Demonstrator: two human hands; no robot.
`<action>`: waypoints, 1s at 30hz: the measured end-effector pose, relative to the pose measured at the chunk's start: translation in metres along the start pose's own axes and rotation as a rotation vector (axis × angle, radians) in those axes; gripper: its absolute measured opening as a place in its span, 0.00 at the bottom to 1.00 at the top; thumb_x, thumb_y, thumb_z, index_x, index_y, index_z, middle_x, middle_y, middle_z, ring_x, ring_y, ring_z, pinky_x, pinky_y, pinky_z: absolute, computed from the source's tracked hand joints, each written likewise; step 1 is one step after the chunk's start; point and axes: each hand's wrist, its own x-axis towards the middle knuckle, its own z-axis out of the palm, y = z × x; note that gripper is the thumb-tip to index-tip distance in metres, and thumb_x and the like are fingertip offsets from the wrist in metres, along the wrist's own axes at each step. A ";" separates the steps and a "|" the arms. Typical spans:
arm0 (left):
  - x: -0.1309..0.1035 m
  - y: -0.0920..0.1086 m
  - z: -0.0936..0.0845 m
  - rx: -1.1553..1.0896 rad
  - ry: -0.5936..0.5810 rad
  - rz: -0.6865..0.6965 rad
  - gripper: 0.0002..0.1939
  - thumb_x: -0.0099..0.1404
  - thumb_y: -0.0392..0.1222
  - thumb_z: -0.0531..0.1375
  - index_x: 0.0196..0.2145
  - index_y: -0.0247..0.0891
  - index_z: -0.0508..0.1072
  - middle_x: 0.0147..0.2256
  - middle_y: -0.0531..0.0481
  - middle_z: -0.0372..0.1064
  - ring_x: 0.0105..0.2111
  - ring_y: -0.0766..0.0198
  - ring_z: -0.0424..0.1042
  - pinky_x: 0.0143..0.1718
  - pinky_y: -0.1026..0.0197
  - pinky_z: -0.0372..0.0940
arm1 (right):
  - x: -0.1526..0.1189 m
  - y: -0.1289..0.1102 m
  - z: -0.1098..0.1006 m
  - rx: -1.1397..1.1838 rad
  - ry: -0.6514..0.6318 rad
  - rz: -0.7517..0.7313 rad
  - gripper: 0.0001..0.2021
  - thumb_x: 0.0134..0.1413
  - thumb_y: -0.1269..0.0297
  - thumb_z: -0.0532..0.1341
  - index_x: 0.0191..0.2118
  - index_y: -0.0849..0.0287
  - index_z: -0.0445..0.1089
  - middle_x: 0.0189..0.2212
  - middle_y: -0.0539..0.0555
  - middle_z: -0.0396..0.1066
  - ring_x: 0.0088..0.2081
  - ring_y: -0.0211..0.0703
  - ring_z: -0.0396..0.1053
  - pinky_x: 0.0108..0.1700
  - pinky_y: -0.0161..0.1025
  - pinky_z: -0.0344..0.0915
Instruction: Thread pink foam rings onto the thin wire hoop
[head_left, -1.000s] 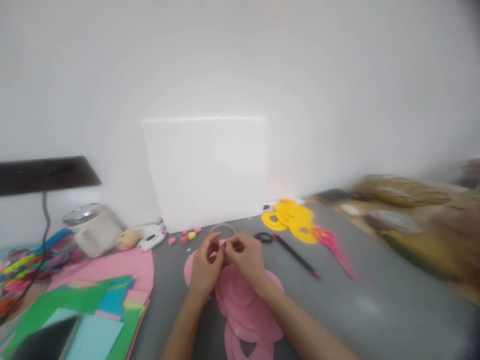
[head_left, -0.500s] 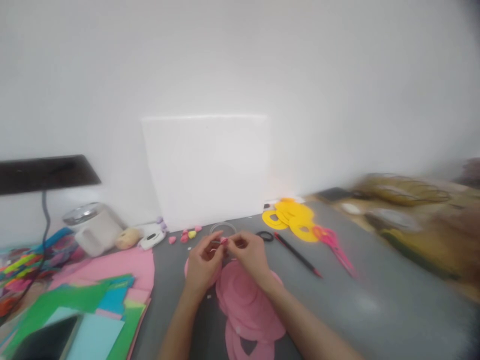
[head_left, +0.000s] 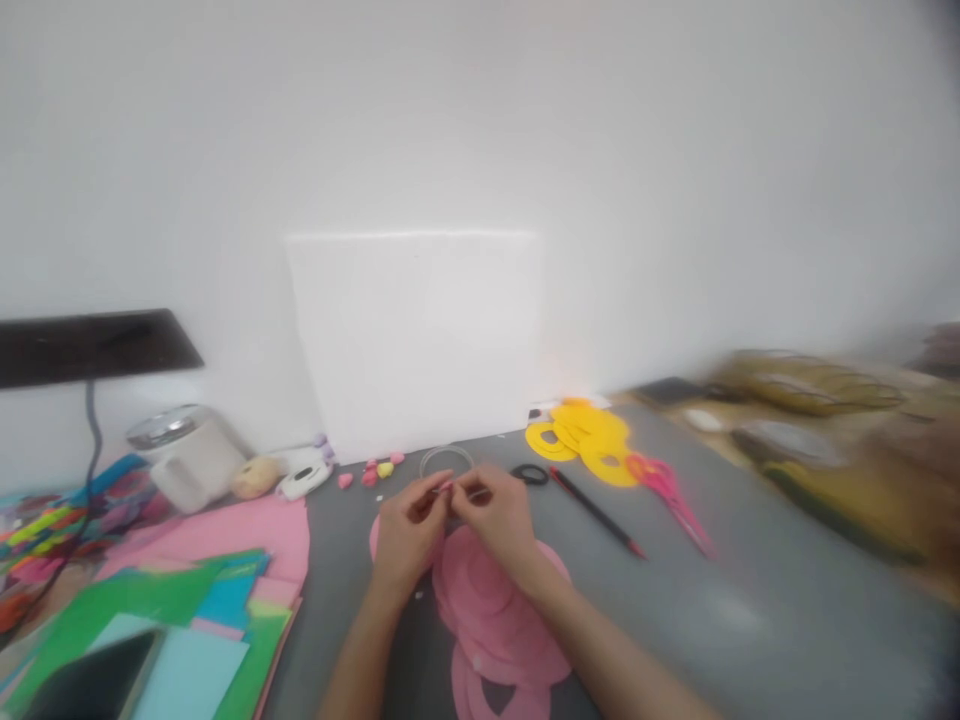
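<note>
My left hand (head_left: 409, 532) and my right hand (head_left: 499, 517) meet above the grey table, fingertips pinched together. Between them is a small pink bead (head_left: 445, 488), partly covered by the fingers. A thin clear cord (head_left: 448, 449) loops up behind the fingertips, and a strand shows at my right fingers. Pink paper rings and discs (head_left: 495, 625) lie beneath my hands. Pink, red and yellow beads (head_left: 370, 476) sit to the left of the cord loop. A black ring (head_left: 531, 474) lies just right of my right hand.
On the right are yellow paper rings (head_left: 583, 440), a black-and-red pencil (head_left: 598, 512) and pink scissors (head_left: 675, 503). Coloured paper sheets (head_left: 202, 640), a white mug (head_left: 189, 465) and a white glue-tape-like object (head_left: 305, 476) stand left. A white board (head_left: 420, 340) leans on the wall.
My right fingertips have shifted slightly left and down around the bead, and a strand of cord now shows at them. My left hand has barely moved.
</note>
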 end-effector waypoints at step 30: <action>0.010 -0.005 -0.022 -0.320 0.341 -0.096 0.13 0.51 0.42 0.64 0.35 0.37 0.77 0.34 0.47 0.77 0.35 0.55 0.76 0.44 0.51 0.69 | 0.006 0.015 -0.001 -0.019 -0.296 -0.214 0.11 0.45 0.74 0.57 0.32 0.56 0.74 0.32 0.51 0.75 0.34 0.40 0.71 0.36 0.35 0.67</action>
